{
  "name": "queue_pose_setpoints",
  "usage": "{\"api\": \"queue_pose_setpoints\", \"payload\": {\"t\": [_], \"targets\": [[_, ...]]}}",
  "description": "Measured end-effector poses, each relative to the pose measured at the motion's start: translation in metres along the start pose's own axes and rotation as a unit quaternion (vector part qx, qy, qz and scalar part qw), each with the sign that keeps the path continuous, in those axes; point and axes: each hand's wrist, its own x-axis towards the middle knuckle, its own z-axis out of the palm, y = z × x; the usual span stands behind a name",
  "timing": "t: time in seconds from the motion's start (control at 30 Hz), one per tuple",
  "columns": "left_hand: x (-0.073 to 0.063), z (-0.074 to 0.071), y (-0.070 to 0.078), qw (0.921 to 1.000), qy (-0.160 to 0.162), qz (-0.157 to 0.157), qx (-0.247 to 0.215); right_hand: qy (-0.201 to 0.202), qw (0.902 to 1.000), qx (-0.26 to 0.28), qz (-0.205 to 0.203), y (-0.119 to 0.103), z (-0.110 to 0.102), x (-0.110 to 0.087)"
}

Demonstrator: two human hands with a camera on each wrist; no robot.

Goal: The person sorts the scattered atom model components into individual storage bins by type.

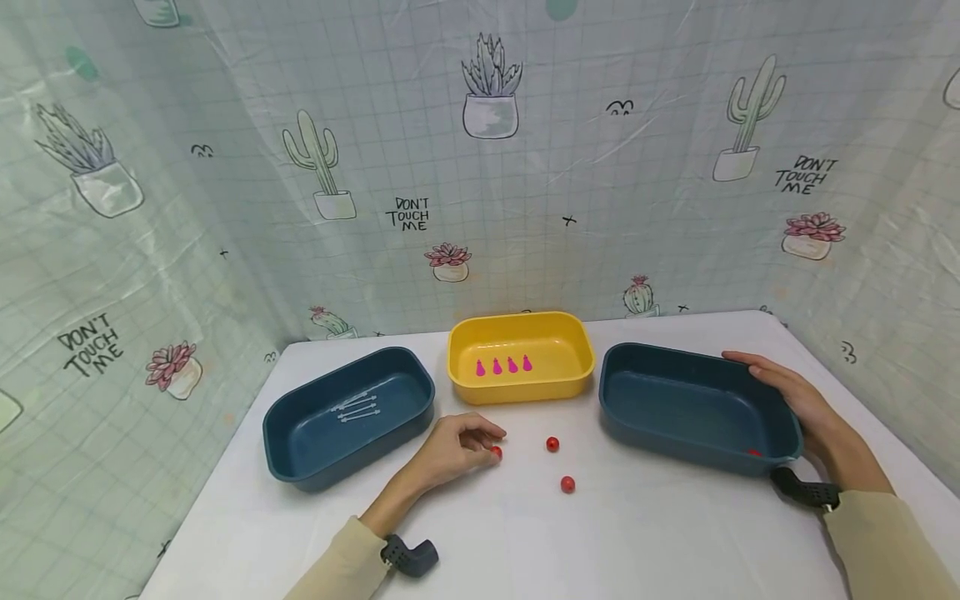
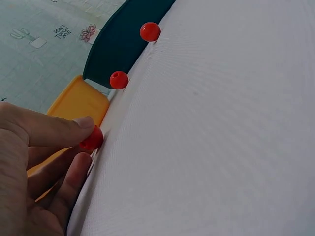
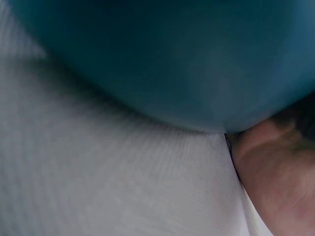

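In the head view my left hand (image 1: 452,450) is low over the white table, its thumb and fingers pinching a red bead (image 2: 93,138), which shows close up in the left wrist view. Two more red beads, a farther one (image 1: 552,444) and a nearer one (image 1: 567,484), lie on the cloth to the right of this hand. My right hand (image 1: 806,404) rests along the outer right end of a dark blue bin (image 1: 697,454), fingers stretched toward its back corner. Inside that bin a bit of red (image 1: 754,453) shows by the near wall.
A yellow bin (image 1: 525,389) at the back middle holds several pink bulb-shaped pieces (image 1: 497,367). Left of it stands another dark blue bin (image 1: 348,450) with several thin pale rods (image 1: 357,407). A patterned curtain (image 1: 525,183) hangs behind the table.
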Motion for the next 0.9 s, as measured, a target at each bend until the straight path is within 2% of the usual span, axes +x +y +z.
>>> {"api": "queue_pose_setpoints", "payload": {"t": [0.2, 0.33, 0.73, 0.9], "targets": [[0.0001, -0.0003, -0.0011, 0.9997, 0.002, 0.022, 0.011, -0.010, 0.9998, 0.015, -0.013, 0.0007, 0.0001, 0.0006], [0.0006, 0.0004, -0.0005, 0.9993, 0.008, 0.035, 0.009, -0.007, 0.9999, 0.004, -0.011, -0.0006, 0.0005, -0.0005], [0.0000, 0.0015, -0.0035, 0.9991, 0.025, 0.030, 0.014, -0.013, 0.9996, 0.021, -0.014, -0.0007, 0.0010, -0.0004], [0.0000, 0.0012, -0.0014, 0.9993, 0.029, 0.016, 0.016, -0.015, 0.9996, 0.019, -0.016, -0.0006, 0.0004, 0.0006]]}}
